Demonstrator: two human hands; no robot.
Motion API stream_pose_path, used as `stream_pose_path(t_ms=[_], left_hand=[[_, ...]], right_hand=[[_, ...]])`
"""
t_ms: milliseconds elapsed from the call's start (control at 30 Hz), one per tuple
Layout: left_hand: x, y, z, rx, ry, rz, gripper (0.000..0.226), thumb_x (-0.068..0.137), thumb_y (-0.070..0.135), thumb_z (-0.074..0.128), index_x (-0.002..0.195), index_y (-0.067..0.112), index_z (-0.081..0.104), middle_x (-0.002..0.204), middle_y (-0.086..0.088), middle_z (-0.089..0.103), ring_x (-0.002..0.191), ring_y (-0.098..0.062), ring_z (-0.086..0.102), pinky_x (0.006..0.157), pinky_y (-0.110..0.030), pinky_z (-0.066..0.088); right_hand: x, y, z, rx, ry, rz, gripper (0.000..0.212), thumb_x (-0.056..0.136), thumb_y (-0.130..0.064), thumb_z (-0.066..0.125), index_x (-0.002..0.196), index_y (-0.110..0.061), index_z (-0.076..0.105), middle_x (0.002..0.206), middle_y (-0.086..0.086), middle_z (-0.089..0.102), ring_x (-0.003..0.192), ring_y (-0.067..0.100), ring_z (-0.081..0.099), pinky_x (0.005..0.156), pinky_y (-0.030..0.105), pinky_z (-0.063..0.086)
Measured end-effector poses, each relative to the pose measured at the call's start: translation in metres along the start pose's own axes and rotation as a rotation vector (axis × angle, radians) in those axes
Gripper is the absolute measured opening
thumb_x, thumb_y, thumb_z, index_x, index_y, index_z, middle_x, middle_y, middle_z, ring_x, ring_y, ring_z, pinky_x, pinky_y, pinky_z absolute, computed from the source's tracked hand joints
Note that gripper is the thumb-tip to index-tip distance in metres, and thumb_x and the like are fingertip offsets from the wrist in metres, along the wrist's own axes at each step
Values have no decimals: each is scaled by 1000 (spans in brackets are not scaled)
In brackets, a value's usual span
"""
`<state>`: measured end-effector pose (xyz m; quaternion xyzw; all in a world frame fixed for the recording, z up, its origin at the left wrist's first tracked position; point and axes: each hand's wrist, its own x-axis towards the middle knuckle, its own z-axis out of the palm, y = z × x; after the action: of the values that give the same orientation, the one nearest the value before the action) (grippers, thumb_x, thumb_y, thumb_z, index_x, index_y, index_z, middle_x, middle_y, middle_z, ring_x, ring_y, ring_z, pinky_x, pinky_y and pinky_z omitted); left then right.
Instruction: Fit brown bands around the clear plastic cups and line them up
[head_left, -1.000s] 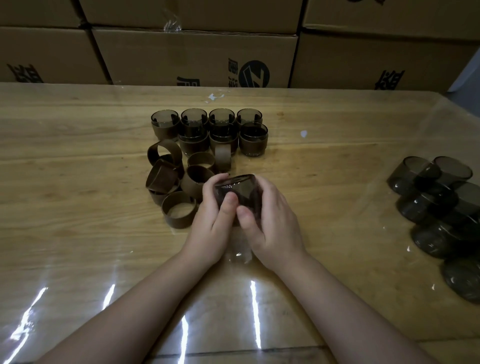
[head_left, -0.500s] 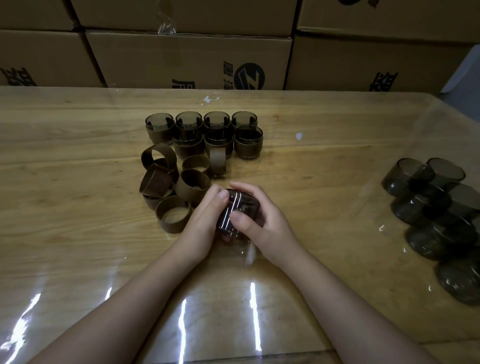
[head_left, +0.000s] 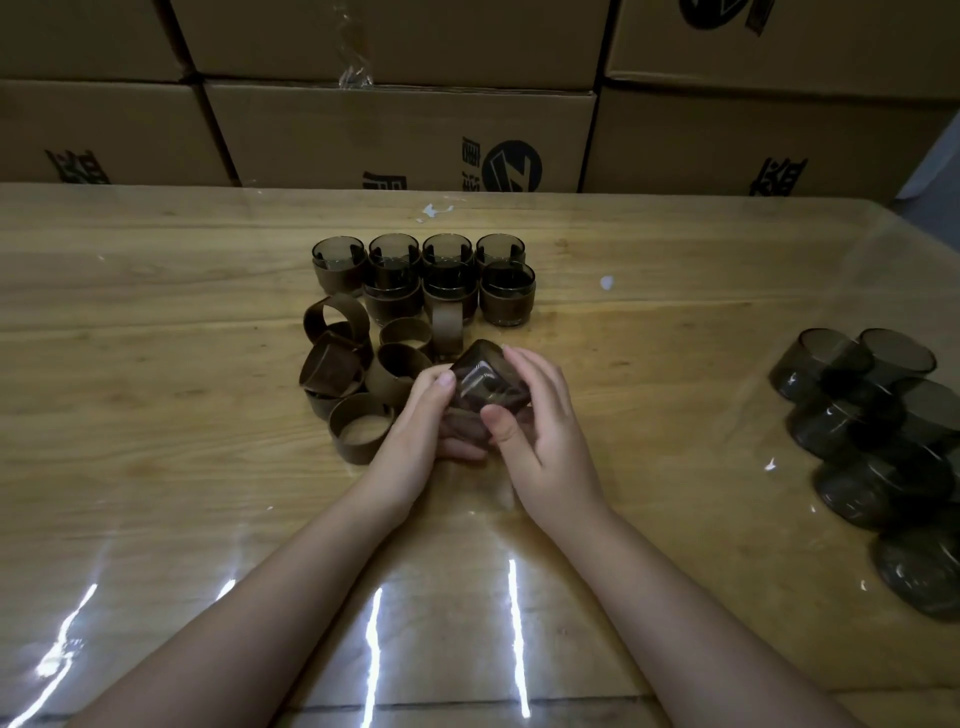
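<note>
Over the near middle of the bench (head_left: 156, 467), the left hand (head_left: 415, 431) and right hand (head_left: 545, 436) both grasp one tilted cup (head_left: 485, 382), thumbs on its wall. The band-fitting step seems in hand, though I cannot tell if a band is seated. Next, it needs standing upright past the loose bands (head_left: 358, 426), beside the banded cups (head_left: 506, 293).

You tipped the cup (head_left: 488, 382) over, so a flat glossy face turned up where its open mouth had shown. The thumbs, pressed side by side before, parted: your left hand (head_left: 415, 441) took the cup's left edge, your right hand (head_left: 545, 441) its near edge, fingers (head_left: 540, 371) looser.
</note>
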<state>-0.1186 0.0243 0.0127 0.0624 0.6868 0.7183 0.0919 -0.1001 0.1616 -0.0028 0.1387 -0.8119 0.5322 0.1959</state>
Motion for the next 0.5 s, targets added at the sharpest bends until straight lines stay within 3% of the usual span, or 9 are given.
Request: stream_pose_path(t_ms=[100,233,400,500], left_hand=[[0,6,-1,-207,54,-132,41,101,40,34,117,14,62,108,-12,71,102,-23,68,74,-32,59],[-4,9,2,-462,-42,-264,39,93,41,47,106,14,72,109,-12,71,103,-23,68,78,-35,57],[-2,5,12,-596,-104,-258,40,90,47,52,103,16,74,107,-12,71,102,-23,68,77,-32,56],[0,1,19,-564,-72,-174,47,86,51,50,103,14,73,103,-11,72,98,-21,70,73,-27,56]], right_hand=[[0,-5,0,-77,30,-110,65,84,-39,62,139,-7,47,137,1,41,127,-15,33,99,5,33],[-5,-10,-1,-146,81,-214,71,75,-32,68,137,-5,46,128,2,35,122,-18,32,93,0,35],[-4,-11,-1,-117,84,-187,62,75,-34,62,128,-5,51,126,0,35,119,-16,34,89,2,40],[-2,-7,-2,-123,62,-151,63,81,-36,53,134,-3,47,129,0,34,119,-19,31,91,1,35]])
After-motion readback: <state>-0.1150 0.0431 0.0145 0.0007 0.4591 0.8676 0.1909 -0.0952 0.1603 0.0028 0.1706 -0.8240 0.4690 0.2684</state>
